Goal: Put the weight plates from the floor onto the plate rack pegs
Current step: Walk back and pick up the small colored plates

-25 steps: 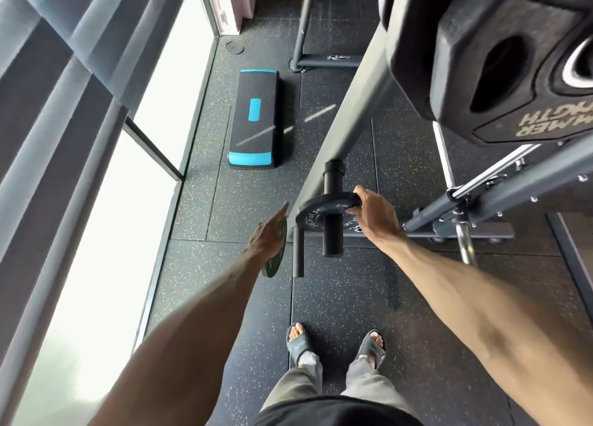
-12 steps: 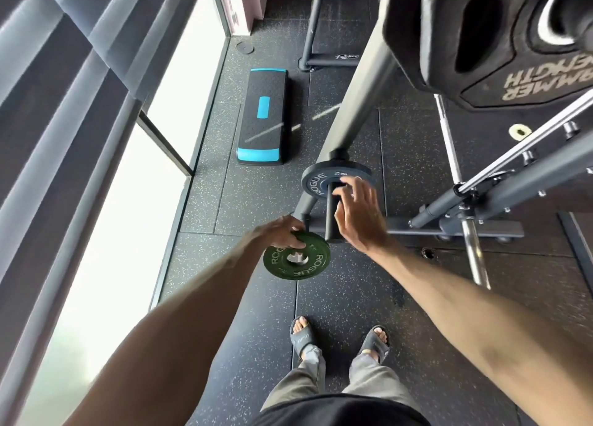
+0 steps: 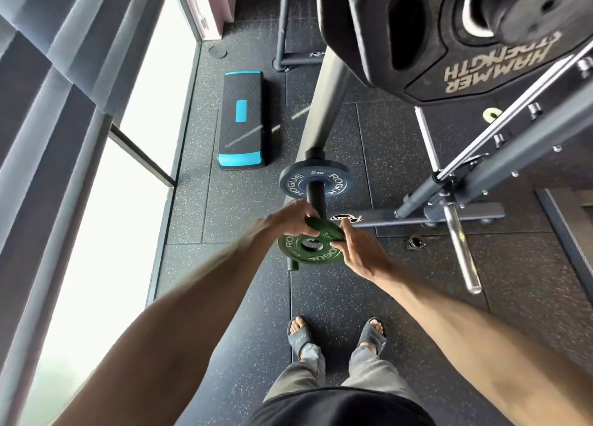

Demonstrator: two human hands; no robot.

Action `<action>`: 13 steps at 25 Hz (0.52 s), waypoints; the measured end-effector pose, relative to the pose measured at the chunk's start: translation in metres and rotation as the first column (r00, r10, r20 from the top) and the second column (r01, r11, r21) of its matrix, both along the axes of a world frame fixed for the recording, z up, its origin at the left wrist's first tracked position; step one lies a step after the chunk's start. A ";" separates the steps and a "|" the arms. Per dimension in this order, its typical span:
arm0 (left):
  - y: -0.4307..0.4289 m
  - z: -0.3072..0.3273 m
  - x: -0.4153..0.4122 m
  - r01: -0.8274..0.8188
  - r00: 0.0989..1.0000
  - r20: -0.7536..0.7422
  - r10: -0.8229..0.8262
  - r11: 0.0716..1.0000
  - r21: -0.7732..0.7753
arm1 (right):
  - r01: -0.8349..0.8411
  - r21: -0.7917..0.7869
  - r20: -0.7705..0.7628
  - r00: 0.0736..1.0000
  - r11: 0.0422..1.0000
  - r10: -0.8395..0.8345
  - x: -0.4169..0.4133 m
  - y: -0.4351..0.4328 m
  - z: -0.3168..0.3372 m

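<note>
Both arms are stretched forward and down, forearms angled in so the hands nearly meet. The left hand (image 3: 290,218) is curled over the far-left edge of the green plate (image 3: 310,245), a bit motion-blurred. The right hand (image 3: 359,252) is clamped on its right rim, fingers on top.

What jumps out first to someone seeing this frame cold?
Both hands at centre: the left hand and right hand hold a green Rogue plate just short of the black rack peg. A grey Rogue plate already sits further up that peg. At top right, a big black Hammer Strength plate looms close to the camera.
</note>
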State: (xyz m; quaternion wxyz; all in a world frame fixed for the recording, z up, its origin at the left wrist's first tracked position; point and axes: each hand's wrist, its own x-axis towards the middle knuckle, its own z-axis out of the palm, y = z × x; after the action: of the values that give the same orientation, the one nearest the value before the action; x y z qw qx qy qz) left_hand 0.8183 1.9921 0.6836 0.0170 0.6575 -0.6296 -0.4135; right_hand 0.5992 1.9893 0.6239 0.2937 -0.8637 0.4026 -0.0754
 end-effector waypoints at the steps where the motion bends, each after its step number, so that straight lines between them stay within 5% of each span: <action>1: 0.001 0.000 -0.002 -0.001 1.000 0.021 0.002 0.999 -0.052 | 0.000 -0.021 -0.008 1.000 1.000 0.000 -0.001 0.001 -0.002; 13: 0.012 -0.004 -0.010 0.082 0.992 0.119 -0.041 0.930 -0.359 | 0.071 -0.116 -0.129 0.988 0.991 -0.085 0.008 -0.016 0.012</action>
State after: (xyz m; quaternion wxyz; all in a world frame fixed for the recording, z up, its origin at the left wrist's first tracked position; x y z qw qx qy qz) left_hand 0.8080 2.0040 0.6794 0.0906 0.6447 -0.7154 -0.2538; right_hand 0.6073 1.9729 0.6360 0.2144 -0.8654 0.4501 -0.0513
